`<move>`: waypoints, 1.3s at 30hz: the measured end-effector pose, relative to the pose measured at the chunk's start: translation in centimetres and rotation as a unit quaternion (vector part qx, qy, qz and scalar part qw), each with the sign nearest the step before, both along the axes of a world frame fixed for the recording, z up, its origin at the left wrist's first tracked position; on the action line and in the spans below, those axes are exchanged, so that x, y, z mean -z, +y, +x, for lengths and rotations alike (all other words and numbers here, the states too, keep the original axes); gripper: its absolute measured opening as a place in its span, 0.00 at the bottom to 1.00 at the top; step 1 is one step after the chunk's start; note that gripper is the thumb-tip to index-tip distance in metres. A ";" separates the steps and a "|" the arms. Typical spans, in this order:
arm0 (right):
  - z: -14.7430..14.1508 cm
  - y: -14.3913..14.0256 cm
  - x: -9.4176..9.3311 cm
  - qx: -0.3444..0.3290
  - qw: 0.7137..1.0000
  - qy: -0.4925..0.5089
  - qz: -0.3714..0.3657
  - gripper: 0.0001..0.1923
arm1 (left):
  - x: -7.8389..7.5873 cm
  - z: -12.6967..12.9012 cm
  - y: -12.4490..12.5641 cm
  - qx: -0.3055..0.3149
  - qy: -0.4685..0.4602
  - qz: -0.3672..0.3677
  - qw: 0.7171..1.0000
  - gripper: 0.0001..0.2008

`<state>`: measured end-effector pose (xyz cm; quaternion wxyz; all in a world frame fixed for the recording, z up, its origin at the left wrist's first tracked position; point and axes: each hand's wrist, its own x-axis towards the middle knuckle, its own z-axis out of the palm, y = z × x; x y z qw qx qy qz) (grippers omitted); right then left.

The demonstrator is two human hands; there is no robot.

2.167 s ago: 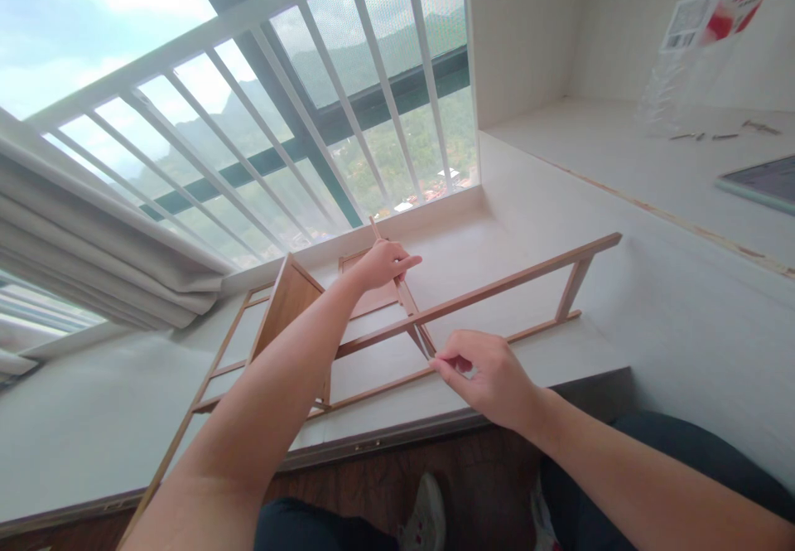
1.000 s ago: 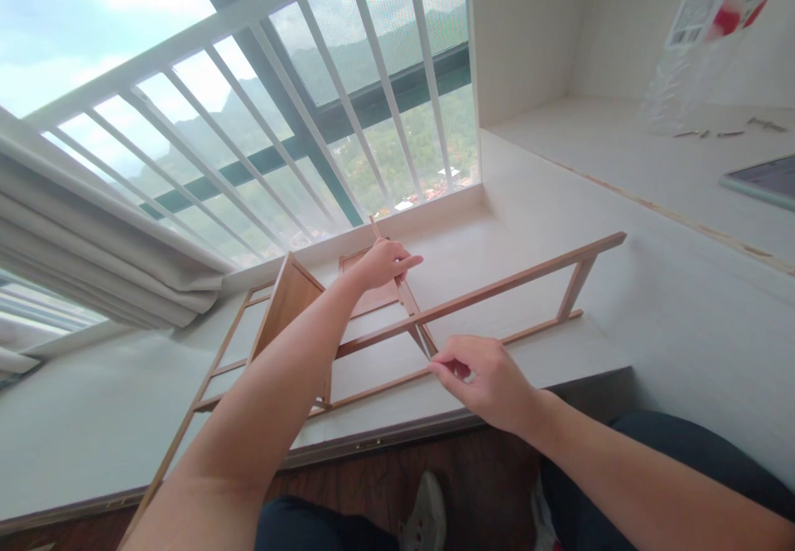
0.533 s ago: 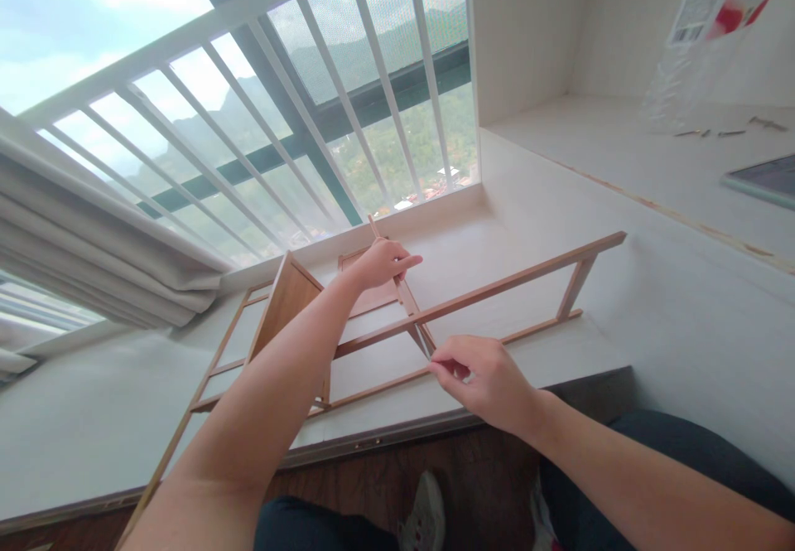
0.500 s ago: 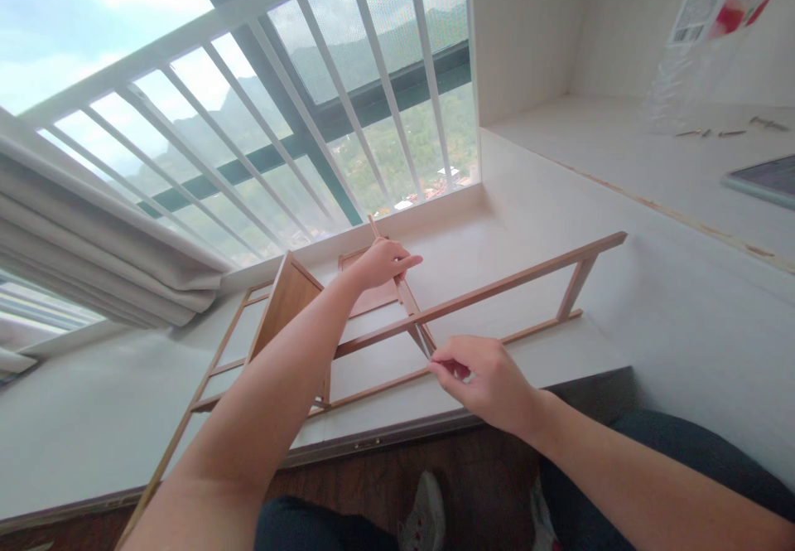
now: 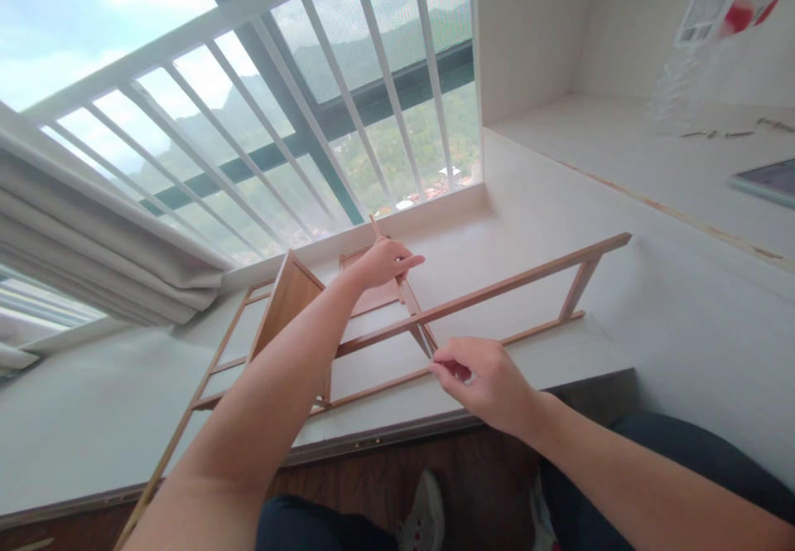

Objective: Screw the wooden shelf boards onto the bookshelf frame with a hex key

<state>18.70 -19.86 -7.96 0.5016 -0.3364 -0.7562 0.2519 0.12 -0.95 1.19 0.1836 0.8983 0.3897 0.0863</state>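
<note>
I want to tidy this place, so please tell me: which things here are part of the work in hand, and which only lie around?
In use:
wooden frame, on the sill
slanted wooden slat, gripped by left hand
right hand, pinching at the slat's lower end

Lying about:
plastic bag
small screws
tablet
curtain

Your head camera: one view only, looks forward and down, close over window ledge (image 5: 93, 418), barred window (image 5: 298, 120) ahead.

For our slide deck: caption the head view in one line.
Left hand grips a wooden frame on the sill; right hand pinches its lower joint.
</note>
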 end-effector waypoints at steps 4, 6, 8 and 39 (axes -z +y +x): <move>0.0 -0.1 0.0 -0.002 1.000 -0.005 -0.004 0.05 | 0.0 0.0 0.0 0.001 -0.003 0.001 1.000 0.29; 0.0 -0.1 0.1 -0.003 1.000 -0.006 -0.006 0.06 | 0.0 -0.1 0.0 0.000 -0.003 -0.002 1.000 0.29; 0.0 -0.1 0.1 -0.002 1.000 -0.007 -0.008 0.06 | 0.1 -0.1 0.1 -0.002 -0.004 -0.002 1.000 0.29; -0.1 -0.2 0.2 -0.005 0.999 -0.023 -0.026 0.08 | -0.1 -0.1 -0.2 0.000 -0.008 -0.009 1.000 0.29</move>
